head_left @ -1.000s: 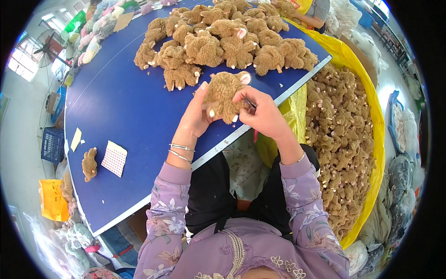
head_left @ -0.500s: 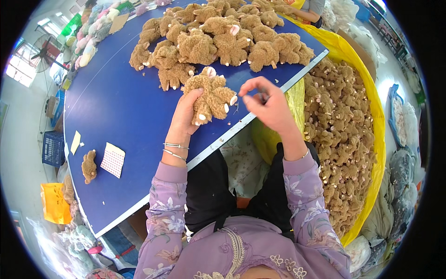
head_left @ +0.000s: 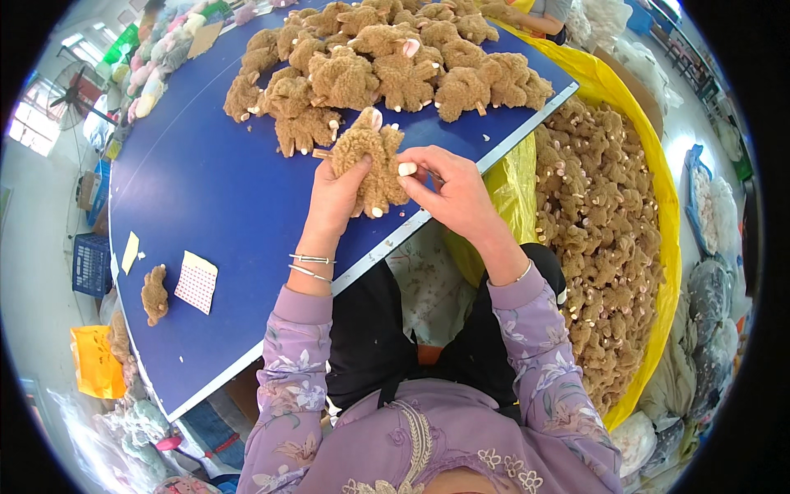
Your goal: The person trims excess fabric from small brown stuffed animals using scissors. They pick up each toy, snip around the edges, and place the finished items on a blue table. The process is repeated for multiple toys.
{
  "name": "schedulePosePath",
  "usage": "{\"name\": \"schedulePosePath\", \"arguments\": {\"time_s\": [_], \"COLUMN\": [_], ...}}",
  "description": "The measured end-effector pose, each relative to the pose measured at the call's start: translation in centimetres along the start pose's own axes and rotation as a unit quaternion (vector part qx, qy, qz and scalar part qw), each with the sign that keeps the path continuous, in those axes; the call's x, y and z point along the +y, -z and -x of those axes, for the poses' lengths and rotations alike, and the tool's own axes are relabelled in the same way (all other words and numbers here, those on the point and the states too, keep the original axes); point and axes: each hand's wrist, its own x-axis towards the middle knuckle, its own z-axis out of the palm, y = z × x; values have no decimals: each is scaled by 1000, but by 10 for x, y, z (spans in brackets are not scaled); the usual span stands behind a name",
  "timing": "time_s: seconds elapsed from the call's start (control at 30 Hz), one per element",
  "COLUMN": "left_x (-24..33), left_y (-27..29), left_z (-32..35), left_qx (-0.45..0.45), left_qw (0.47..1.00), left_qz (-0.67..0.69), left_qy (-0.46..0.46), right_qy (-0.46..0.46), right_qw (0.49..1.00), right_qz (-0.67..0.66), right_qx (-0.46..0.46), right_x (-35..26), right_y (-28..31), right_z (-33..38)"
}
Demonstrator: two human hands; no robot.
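My left hand [head_left: 333, 193] is wrapped round a curly brown plush toy [head_left: 367, 156], its thumb lying across the toy's body. The toy is held tilted over the table's front edge, a pink-lined ear at the top and a white tip on a lower limb. On the toy's right side, my right hand [head_left: 448, 188] is closed with thumb and forefinger at a white-tipped limb [head_left: 407, 169]. Something small and dark shows within the curled right fingers, too hidden to name. Just beyond lies a heap of similar plush toys [head_left: 346, 78] on the blue table [head_left: 247, 206].
Right of the table a big yellow bag [head_left: 671, 263] is full of small brown plush pieces. At the left lie a dotted sheet [head_left: 196, 282], a yellow slip [head_left: 130, 252] and a single brown piece [head_left: 155, 295]. Another person's arm [head_left: 527, 20] shows at the far side.
My right hand has come in from the right to the toy's side and closed on its white-tipped limb. The left hand has turned the toy, so another side of it shows.
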Motion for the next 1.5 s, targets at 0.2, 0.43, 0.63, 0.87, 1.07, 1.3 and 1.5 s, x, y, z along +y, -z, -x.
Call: {"name": "schedulePosePath", "arguments": {"time_s": [0.2,0.43,0.63,0.87,1.07,1.3,1.5], "left_x": [-3,-2,-8,-7,-9,-19,-12], "left_y": [-1,-4,2,1,-5,-1,-9], "left_z": [6,2,-8,-7,-6,-8,-2], "left_qx": [39,67,88,99,103,100,120], "left_qw": [997,989,983,988,993,994,983], "left_qz": [-61,110,159,114,64,-30,-136], "left_qy": [-23,-74,-40,-7,-6,-6,-22], "right_qy": [-194,-219,-108,-75,-114,-71,-53], "right_qw": [968,926,962,978,983,992,998], "right_qz": [-142,-294,-248,-192,-138,-68,18], "right_qx": [73,86,37,-3,-36,-84,-27], "right_x": [18,18,6,7,8,3,5], "right_y": [0,9,-4,-12,-5,-6,-14], "right_z": [-7,-9,-1,3,1,2,3]}}
